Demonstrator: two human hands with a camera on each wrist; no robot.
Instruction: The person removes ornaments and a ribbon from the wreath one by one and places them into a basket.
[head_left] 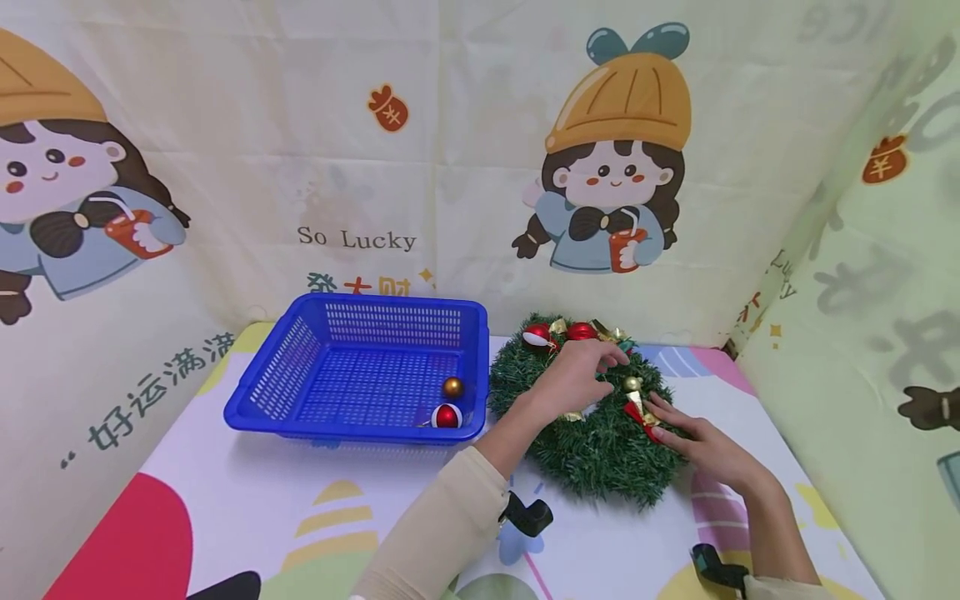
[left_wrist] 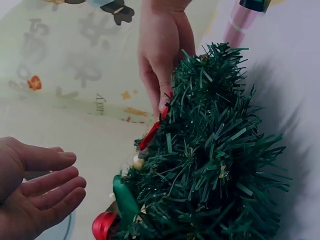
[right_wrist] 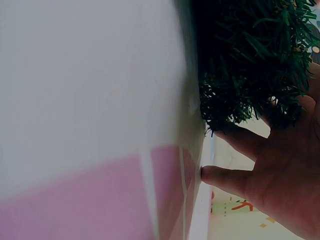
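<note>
A green wreath (head_left: 600, 462) lies flat on the table, trimmed with red baubles (head_left: 581, 332), gold bows and a gold bauble (head_left: 632, 384). Over its middle hovers my left hand (head_left: 573, 375), fingers loosely bent and holding nothing; the left wrist view shows the same bare fingers (left_wrist: 52, 187) apart from the greenery. My right hand (head_left: 708, 450) rests at the wreath's right side, its fingers fairly straight. It touches a red ribbon ornament (head_left: 639, 419) there. In the right wrist view, spread fingers (right_wrist: 230, 180) reach along the wreath's edge, some hidden behind the greenery.
Left of the wreath stands a blue plastic basket (head_left: 360, 428). Inside, at its right end, lie a gold-brown bauble (head_left: 452, 387) and a red-and-white bauble (head_left: 447, 416). A printed cloth (head_left: 480, 167) hangs behind the table (head_left: 300, 475), and another wall of cloth rises at right.
</note>
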